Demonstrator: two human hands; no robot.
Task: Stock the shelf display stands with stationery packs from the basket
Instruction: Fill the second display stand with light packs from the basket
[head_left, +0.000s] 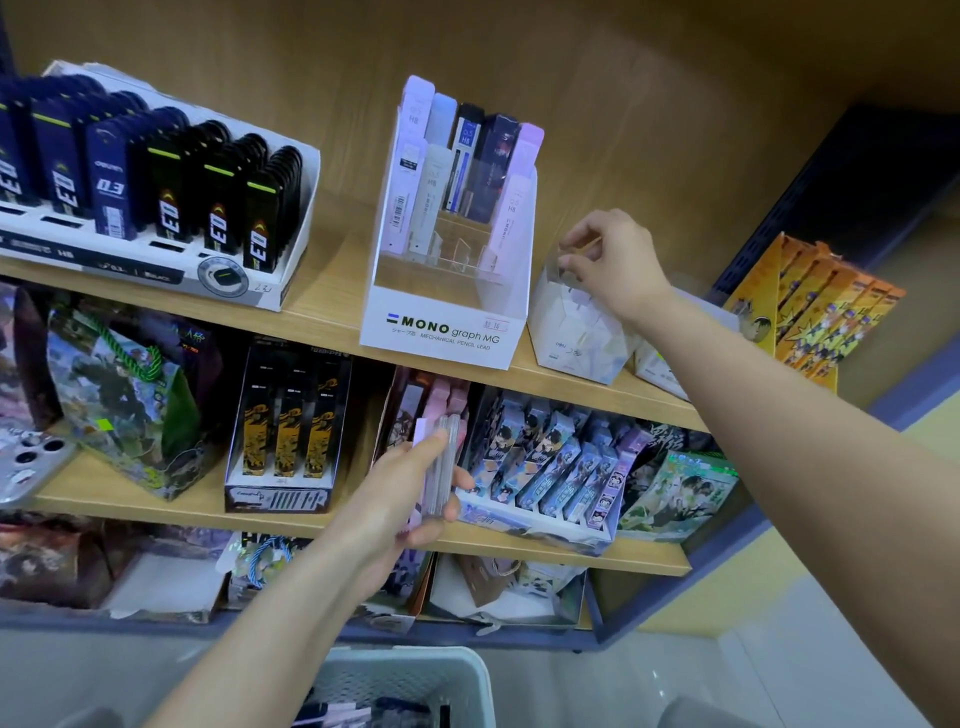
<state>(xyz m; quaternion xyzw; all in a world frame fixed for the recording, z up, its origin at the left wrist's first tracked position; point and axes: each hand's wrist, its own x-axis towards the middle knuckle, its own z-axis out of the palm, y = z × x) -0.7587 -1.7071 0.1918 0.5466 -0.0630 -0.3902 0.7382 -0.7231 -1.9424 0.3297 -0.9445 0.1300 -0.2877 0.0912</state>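
Below the small stand (571, 332), my left hand (405, 499) grips upright packs (441, 467); my right hand (613, 260) above pinches a clear item (563, 262).

Left hand (410, 499) curled low — right hand (608, 260) pinching, raised.

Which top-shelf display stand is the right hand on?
The small translucent stand just right of the MONO stand; the right hand pinches its top edge. The others stand untouched.
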